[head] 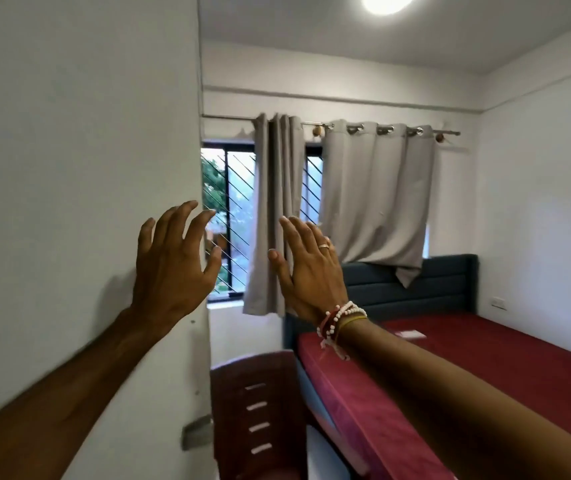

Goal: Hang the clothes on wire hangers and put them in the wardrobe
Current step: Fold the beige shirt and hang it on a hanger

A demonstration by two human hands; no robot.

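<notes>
Your left grip (173,268) is raised in front of you with the fingers spread and slightly bent, holding nothing. It hovers at the edge of a tall white panel (69,168), though you can't tell whether it touches. Your right grip (306,271) is up beside it, palm forward and fingers straight and close together, also empty. It wears a plain metal ring (323,246), and beaded and thread bracelets (337,320) circle the wrist. With both palms facing out at the same height, you look ready to push or steady something rather than carry it. No clothes and no wire hangers are in view, so you will have to find them outside this view. The panel is smooth, flat and painted, and it carries small grey metal brackets (196,432) low on its edge. That suggests it belongs to the wardrobe as a door or side, but the frame does not settle it. Past your grips, soft grey eyelet curtains (374,195) hang in folds from a thin metal rod (450,133). One length is bunched aside, and it uncovers a dark-framed window (228,209) with a diagonal wire grille. To your right, the bed (467,368) has a dull, slightly fuzzy maroon mattress cover and a padded blue headboard (415,289) with ribbed channels. A glossy dark wooden chair back (259,410) with slotted openings stands just beside the foot of the bed.
</notes>
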